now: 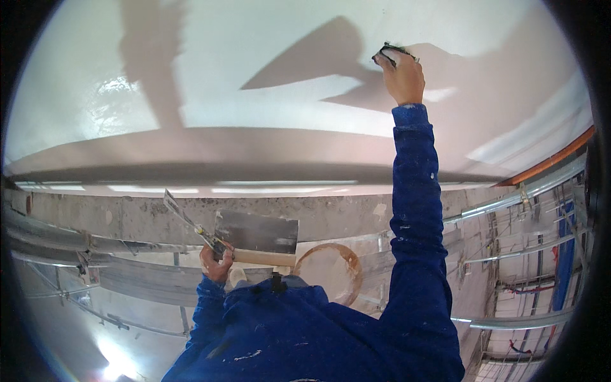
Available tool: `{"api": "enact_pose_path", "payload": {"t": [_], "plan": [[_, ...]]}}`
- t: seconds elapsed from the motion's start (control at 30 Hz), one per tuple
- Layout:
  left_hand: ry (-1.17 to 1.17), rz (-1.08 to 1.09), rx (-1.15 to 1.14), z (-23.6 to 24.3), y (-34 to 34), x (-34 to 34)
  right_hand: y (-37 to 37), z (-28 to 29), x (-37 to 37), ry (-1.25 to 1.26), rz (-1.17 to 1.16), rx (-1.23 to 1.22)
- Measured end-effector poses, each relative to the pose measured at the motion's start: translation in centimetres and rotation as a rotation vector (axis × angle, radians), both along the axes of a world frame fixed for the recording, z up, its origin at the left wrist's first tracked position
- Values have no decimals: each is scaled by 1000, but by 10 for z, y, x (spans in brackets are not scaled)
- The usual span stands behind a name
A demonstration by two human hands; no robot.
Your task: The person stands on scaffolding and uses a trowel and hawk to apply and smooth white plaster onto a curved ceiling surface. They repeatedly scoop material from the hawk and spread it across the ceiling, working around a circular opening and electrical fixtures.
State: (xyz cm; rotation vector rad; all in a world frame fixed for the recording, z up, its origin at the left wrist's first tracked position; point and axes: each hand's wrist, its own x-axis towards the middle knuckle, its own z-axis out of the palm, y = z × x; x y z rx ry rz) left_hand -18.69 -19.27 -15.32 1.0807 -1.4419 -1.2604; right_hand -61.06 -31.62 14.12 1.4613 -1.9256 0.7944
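Note:
My right hand [402,81] is raised against the smooth white surface [286,35] at the top, fingers closed on a small dark-edged tool [389,52] whose exact shape is partly hidden. Near my body, my left hand [216,261] grips a trowel [191,219] with a long metal blade, tilted up to the left. Just right of that hand lies a dark rectangular plate [256,230] with a pale wooden edge; I cannot tell whether my fingers touch it. Shadows cross the white surface, with a glossy patch at the left.
A round, brown-rimmed bucket [350,274] is behind my body. A rough concrete band [114,213] borders the white surface. Metal scaffold tubes and planks [153,280] run below it. At the right are more rails [522,321], an orange strip [547,159] and a bright lower level.

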Motion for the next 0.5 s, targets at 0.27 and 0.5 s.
{"api": "enact_pose_path", "payload": {"t": [0.27, 0.5], "plan": [[-44, -35, 39, 9, -22, -7, -13, -9, 24, 38, -240, 3], [-42, -120, -53, 13, -28, -1, -20, -22, 17, 10, -340, -109]]}}
